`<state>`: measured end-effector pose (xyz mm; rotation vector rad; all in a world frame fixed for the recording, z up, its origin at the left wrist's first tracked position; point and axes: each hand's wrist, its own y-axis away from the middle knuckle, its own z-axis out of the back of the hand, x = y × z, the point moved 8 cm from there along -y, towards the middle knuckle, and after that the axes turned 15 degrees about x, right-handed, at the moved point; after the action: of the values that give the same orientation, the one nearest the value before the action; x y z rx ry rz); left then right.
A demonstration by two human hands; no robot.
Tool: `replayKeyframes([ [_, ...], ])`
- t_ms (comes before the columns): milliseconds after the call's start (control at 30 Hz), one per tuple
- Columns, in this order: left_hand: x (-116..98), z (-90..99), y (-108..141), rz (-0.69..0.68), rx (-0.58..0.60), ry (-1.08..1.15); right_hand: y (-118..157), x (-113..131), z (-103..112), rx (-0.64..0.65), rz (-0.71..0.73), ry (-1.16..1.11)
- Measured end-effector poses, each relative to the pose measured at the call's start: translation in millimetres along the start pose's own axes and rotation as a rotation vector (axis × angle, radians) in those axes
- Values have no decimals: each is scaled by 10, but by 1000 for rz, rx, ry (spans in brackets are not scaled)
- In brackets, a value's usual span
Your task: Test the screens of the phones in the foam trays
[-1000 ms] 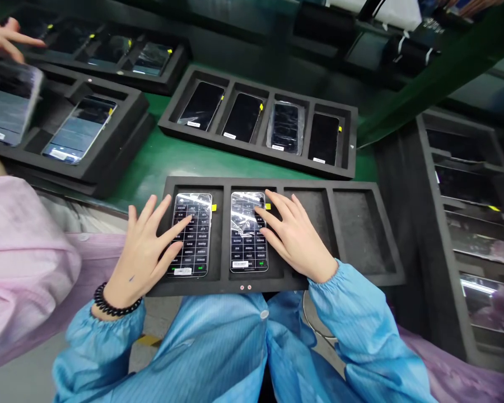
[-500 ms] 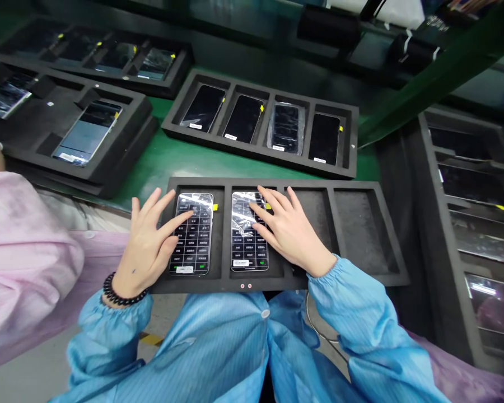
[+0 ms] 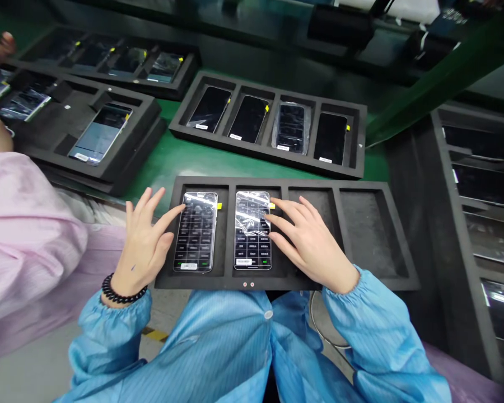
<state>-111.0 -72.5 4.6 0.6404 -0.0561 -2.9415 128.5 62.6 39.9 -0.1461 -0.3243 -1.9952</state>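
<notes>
A black foam tray (image 3: 277, 281) lies across my lap, divided into compartments. In its leftmost compartment a smartphone (image 3: 195, 238) shows a dimmed grid of buttons. My left hand (image 3: 145, 240) is open at that phone's left side, index fingertip at its upper left edge. The second compartment holds another smartphone (image 3: 252, 224), its grid screen lit under shiny film. At its right edge is my right hand (image 3: 304, 238), open with fingers spread; whether the fingertips touch the phone I cannot tell. Both phones carry a white label and a yellow tab.
Behind, a second foam tray (image 3: 266, 152) holds several dark phones on the green table (image 3: 185, 162). Stacked trays (image 3: 126, 148) with phones stand at left, beside a co-worker's pink sleeve (image 3: 29, 218). More phones sit in a tray (image 3: 457, 218) at right, near a green post (image 3: 441, 84).
My left index finger has drawn back left from the first phone's screen, which has dimmed. My right hand has slid right off the second phone's screen. A co-worker's hand appears at upper left.
</notes>
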Motion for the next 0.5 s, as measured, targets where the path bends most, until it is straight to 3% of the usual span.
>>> replayKeyframes([
  [500, -13, -20, -59, -17, -30, 12, -468, 52, 64, 78, 49, 123],
])
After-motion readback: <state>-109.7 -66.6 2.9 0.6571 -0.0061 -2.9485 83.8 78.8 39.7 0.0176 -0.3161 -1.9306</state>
